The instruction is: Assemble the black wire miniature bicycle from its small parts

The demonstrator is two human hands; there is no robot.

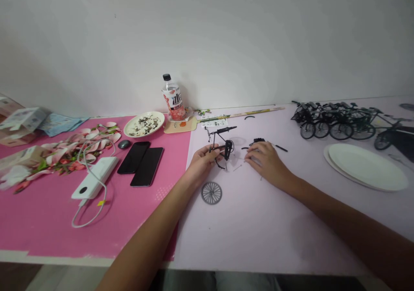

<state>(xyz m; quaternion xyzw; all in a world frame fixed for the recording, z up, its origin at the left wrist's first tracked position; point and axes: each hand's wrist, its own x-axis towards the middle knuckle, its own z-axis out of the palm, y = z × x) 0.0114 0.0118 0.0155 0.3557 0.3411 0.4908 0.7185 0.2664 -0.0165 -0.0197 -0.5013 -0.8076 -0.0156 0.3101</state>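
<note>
Head view. Left hand (pixel 203 158): fingers closed on a small black bicycle frame (pixel 221 146), held just above the surface (pixel 258 222). Right hand (pixel 267 161): palm down, loosely curled over small black parts (pixel 258 141); grasp unclear. Loose spoked wheel (pixel 211 192): lying near the left wrist.

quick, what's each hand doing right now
left hand: closed on the small bike frame, holding it upright.
right hand: palm down on the table over small parts; grip cannot be told.
</note>
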